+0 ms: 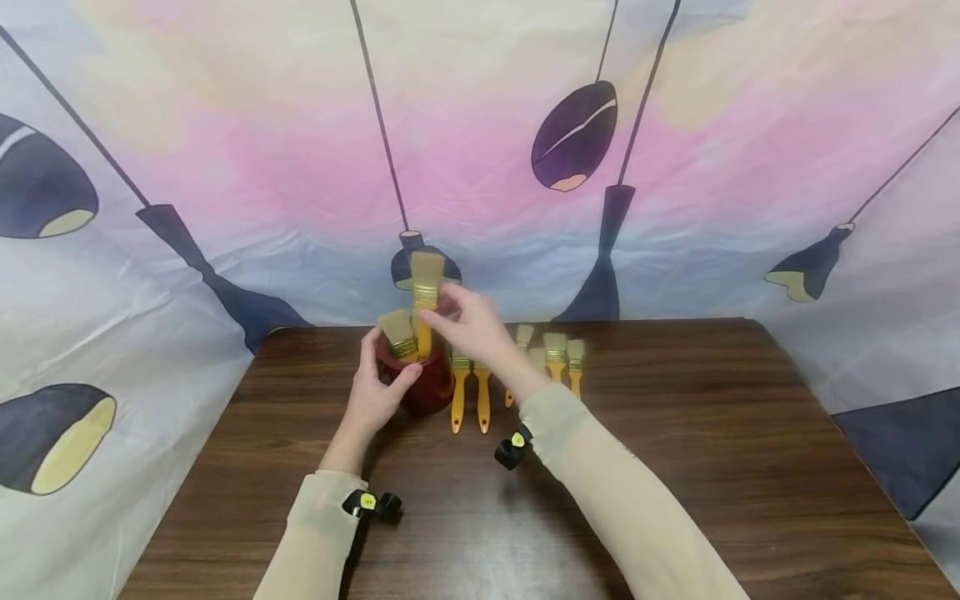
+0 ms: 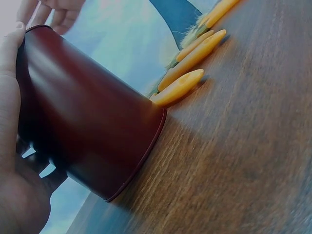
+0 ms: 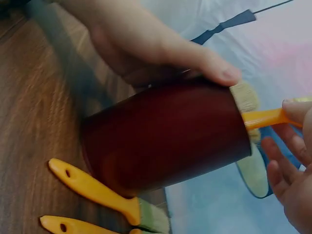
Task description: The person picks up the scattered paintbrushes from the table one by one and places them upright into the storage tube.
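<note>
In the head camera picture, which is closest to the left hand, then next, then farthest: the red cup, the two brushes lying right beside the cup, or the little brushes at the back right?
1. Red cup: the left hand grips it, so nearest.
2. Two orange-handled brushes: flat on the table, just right of the cup.
3. Small brushes: farther right and back, farthest.

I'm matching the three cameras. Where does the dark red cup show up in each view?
Head: the dark red cup stands left of centre on the table, gripped by the left hand.
Left wrist: it fills the left half.
Right wrist: centre.
Shared landmark: the yellow-handled brushes lying beside it.
</note>
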Tool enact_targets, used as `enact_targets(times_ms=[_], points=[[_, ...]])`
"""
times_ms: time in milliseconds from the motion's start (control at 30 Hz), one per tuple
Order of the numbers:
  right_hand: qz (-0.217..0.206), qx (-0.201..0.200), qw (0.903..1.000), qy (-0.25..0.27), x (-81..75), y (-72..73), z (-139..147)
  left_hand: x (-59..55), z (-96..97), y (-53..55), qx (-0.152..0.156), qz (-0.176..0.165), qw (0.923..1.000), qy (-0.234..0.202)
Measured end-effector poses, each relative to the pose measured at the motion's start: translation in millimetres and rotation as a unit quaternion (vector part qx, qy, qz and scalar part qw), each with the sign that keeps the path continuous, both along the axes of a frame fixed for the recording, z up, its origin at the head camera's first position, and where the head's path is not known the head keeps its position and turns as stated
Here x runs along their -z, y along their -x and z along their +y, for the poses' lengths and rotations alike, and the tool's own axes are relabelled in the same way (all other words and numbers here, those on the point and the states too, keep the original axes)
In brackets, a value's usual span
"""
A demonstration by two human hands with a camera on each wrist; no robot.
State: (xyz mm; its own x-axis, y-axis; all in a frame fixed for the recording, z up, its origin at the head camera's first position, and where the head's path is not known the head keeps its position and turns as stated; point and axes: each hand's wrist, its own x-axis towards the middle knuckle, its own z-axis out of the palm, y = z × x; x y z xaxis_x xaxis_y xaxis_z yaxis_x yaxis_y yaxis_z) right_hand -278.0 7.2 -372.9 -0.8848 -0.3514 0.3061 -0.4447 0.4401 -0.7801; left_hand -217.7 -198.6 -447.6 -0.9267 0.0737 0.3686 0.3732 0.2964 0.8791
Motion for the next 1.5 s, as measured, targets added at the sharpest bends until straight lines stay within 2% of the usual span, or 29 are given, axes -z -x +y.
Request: enact_targets(times_ms=[200,300,567,633,833,900,1233,1500], points=[[-0.004,-0.033,0.9984,-0.046,11.2,1.3,0,-5.4,1.3,-4.0,0.005,0.004,1.0,0.002],[-0.011,-0.044,0.9981,-0.043,13.0,1.5,1,-5.0,1.0,-3.5,0.007,0.003,1.0,-0.001],[-0.018,-0.031,0.9994,-0.004,12.6,2.0,0,-5.9,1.6,-4.7,0.001,0.003,1.0,0.005],[-0.011,-0.028,0.9995,0.0,12.7,2.2,-1,-1.9,0.6,-2.4,0.002,0.004,1.0,0.003],[0.012,-0.021,0.9996,-0.014,12.4,2.1,-1,24.3,-8.5,15.7,-0.003,-0.005,1.0,0.0],[0.02,-0.016,0.9993,-0.026,11.5,1.7,0,28.3,-10.8,18.5,-0.004,-0.005,1.0,0.003],[0.013,-0.028,0.9973,-0.067,4.4,-2.8,19,30.6,-14.2,19.7,0.006,0.005,1.0,0.003],[-0.012,0.01,0.9992,-0.035,6.1,-7.2,62,31.8,-13.4,20.5,0.006,0.005,1.0,-0.001]])
